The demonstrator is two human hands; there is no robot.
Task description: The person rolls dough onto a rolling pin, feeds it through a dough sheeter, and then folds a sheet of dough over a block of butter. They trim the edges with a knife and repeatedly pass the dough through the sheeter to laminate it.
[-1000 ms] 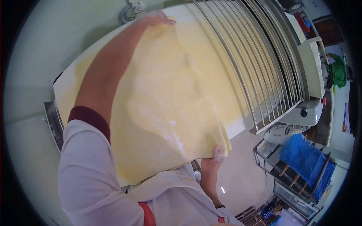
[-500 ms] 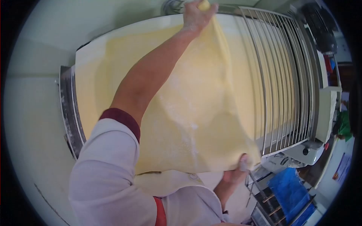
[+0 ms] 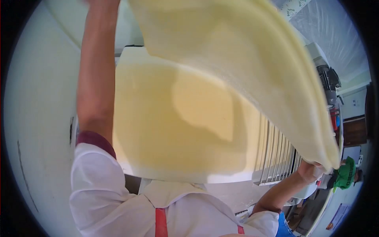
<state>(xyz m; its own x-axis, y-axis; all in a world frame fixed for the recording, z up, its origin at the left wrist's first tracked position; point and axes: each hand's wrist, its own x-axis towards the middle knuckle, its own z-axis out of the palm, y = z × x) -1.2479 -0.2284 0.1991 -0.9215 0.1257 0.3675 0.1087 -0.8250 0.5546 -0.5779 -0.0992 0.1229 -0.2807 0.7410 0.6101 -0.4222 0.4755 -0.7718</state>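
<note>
A wide, pale yellow sheet of dough (image 3: 237,43) is lifted off the belt and sweeps across the upper right, its upper part cut off by the frame. My right hand (image 3: 312,172) is closed on the lower right corner of the dough, past the wire rack. My left arm reaches up at the far left. Only a blurred sliver of my left hand (image 3: 86,1) shows at the top edge, so its fingers and anything in them are hidden. Below the dough lies the white belt (image 3: 158,118), tinted yellow and crossed by shadows.
A metal wire rack (image 3: 276,152) slopes off the belt's right end, partly behind the dough. Farther right are a dark motor-like part (image 3: 329,81) and a person in green (image 3: 346,173). A pale wall (image 3: 39,118) stands at left. Blue material (image 3: 285,226) hangs at lower right.
The dough has risen off the belt and swung up and right, uncovering the yellowish surface. My left hand has gone up and left, nearly out of view; my right hand has moved right with its corner.
</note>
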